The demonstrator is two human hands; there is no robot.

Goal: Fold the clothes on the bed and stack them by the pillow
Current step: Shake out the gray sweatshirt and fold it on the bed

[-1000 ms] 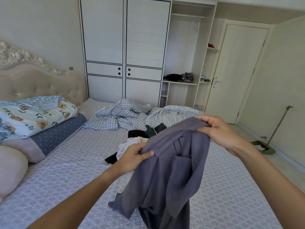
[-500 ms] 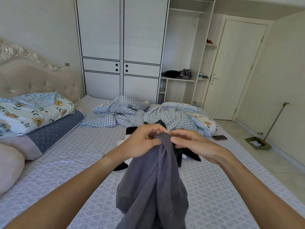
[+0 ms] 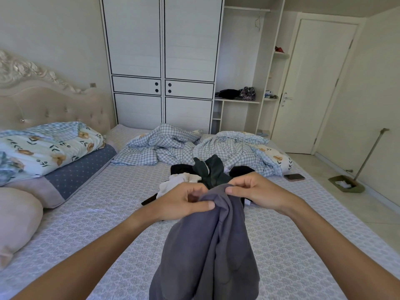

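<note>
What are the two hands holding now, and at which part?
Both the left hand and right hand pinch the grey garment at its bunched top edge.

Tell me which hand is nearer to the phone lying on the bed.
Right. The right hand pinches the grey garment just left of and nearer the camera than the phone; the left hand grips the same garment farther left.
</note>
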